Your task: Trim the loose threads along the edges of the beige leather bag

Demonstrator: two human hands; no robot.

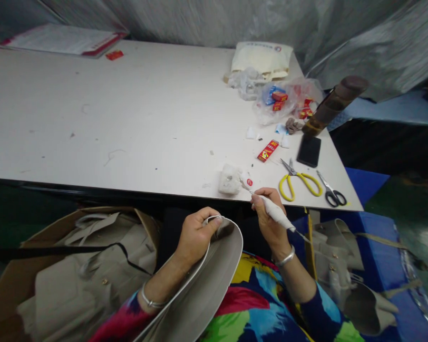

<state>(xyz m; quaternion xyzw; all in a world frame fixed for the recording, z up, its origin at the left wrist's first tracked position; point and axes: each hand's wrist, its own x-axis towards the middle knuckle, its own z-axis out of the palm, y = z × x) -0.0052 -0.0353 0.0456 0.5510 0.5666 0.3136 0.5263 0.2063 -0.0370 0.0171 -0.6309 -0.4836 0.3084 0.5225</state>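
Just below the table's front edge, my left hand (pixel 196 232) is closed, pinching the upper edge of a beige bag (pixel 214 280) that looks like leather. The bag hangs over my lap with its curved rim facing up. Closed around a white-wrapped pen-like tool (pixel 278 213) is my right hand (pixel 271 225). A thin cord trails from the tool's back end towards my wrist. Its thin metal tip points at a white block (pixel 229 179) with a dark spot on top, at the table edge. Whether tip and block touch, I cannot tell.
Yellow-handled scissors (pixel 299 180), small black-handled scissors (pixel 332 191), a phone (pixel 308 150), a red packet (pixel 268 150) and a dark bottle (pixel 333 107) lie or stand on the right. Beige bags fill a carton (pixel 142 223) at left and sit by a blue bin (pixel 378 237) at right.
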